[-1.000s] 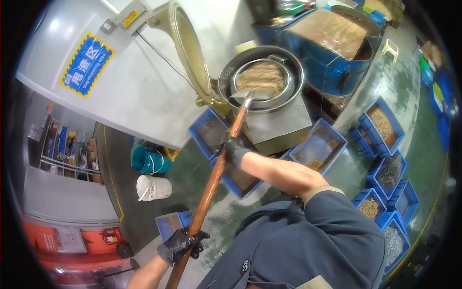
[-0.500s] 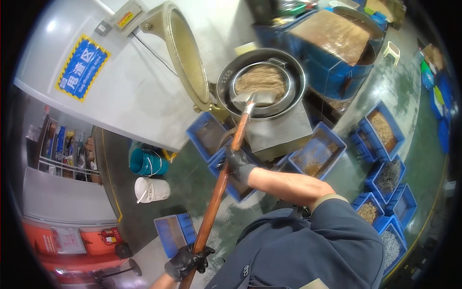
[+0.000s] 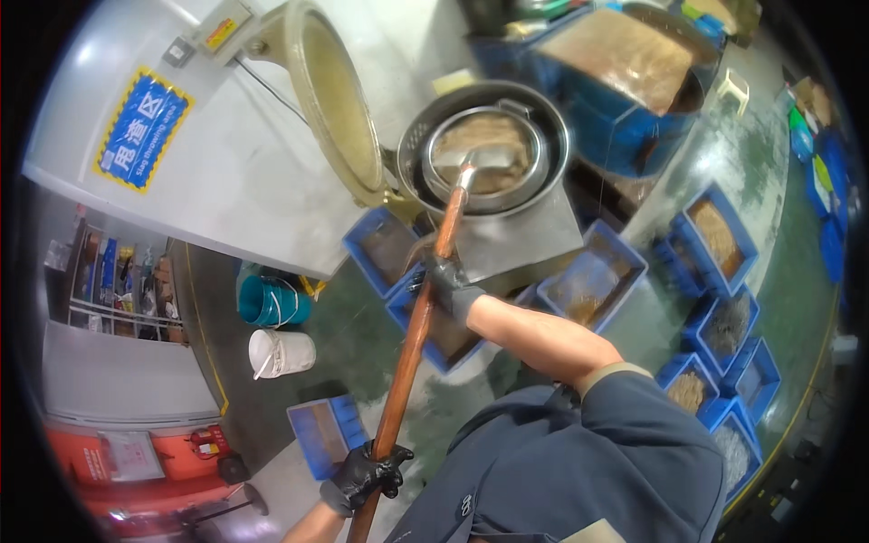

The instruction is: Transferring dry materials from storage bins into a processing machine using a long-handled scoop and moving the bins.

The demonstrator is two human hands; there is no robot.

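The left hand [image 3: 369, 475], gloved, curls its fingers round the low part of the shovel [image 3: 405, 376]; the right hand [image 3: 444, 279], also gloved, wraps the shaft higher up. The blade is inside the drum [image 3: 412, 145], over brown pulp [image 3: 489, 129]; whether they touch, I cannot tell. The lid [image 3: 339, 100] stands open beside the drum. A crate [image 3: 347, 418] sits near the left hand, with a teal bucket [image 3: 262, 301] and white bucket [image 3: 282, 355] beyond.

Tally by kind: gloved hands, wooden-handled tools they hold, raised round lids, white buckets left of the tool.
Gloved left hand and right hand: 2
Wooden-handled tool: 1
Raised round lid: 1
White bucket: 1
Total: 5
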